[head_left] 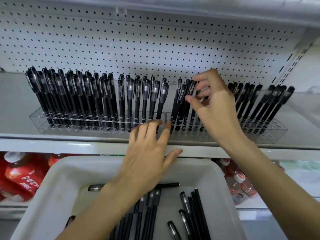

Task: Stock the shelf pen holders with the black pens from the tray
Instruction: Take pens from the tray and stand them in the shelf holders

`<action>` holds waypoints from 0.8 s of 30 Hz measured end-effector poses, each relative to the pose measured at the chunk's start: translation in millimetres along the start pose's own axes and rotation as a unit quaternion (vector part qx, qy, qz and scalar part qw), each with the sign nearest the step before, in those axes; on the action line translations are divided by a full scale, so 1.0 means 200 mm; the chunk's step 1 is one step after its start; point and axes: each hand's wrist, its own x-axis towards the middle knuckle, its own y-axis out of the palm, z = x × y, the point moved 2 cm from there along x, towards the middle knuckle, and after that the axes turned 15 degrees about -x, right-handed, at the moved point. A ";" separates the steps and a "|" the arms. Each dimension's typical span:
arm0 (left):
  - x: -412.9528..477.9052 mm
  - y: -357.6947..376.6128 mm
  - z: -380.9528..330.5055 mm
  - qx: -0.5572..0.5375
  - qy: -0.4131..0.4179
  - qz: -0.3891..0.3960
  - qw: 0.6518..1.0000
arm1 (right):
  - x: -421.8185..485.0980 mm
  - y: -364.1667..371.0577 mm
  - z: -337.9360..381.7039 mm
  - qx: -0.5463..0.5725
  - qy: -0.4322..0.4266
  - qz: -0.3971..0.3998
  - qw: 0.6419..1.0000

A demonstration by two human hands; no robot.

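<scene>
On the shelf (17,101), 9 o'clock side: left pen holder (37,118) is sitting packed with black pens (72,90), rows sparser toward 12. Left hand (147,153) is reaching up from 6 over the tray (57,179), fingers straight and spread, tips touching the holder's front, thumb lying along the shelf lip (69,144). It's gripping nothing; looks like it's steadying the holder. Right hand (213,108), around 1 o'clock, is pinching a pen (191,89) near the cap between thumb and fingers, wrist cocked back, forearm coming in from 4. My read: it's seating that pen in the right holder (270,130); can't tell if the tip is in a hole. Next move is calling for pushing down, releasing, then going back to 6, where loose pens (199,210) are lying in the tray.
</scene>
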 end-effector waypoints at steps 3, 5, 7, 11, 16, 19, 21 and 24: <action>0.01 0.00 0.00 0.001 0.003 -0.002 1.000 | 0.01 0.01 -0.01 -0.009 -0.005 -0.012 1.000; 0.00 0.00 0.01 0.000 0.008 0.001 1.000 | 0.01 0.02 -0.01 -0.012 -0.010 -0.017 1.000; 0.01 -0.01 0.02 0.001 0.012 0.001 1.000 | 0.01 0.03 -0.02 -0.009 -0.010 -0.023 1.000; 0.01 0.00 0.02 0.003 0.010 0.000 1.000 | 0.00 0.04 -0.02 -0.002 -0.011 -0.028 1.000; 0.01 -0.01 0.02 -0.001 0.010 0.007 1.000 | 0.00 0.02 -0.03 -0.006 -0.004 -0.021 1.000; 0.01 -0.01 0.02 -0.002 0.009 0.016 1.000 | -0.01 0.00 -0.02 -0.004 0.008 -0.013 1.000; 0.01 -0.03 0.01 -0.007 0.008 0.031 0.999 | -0.02 -0.02 -0.01 -0.008 0.014 -0.007 1.000; -0.04 -0.07 0.00 -0.049 0.004 0.051 0.997 | -0.07 -0.07 0.02 -0.007 0.013 0.000 1.000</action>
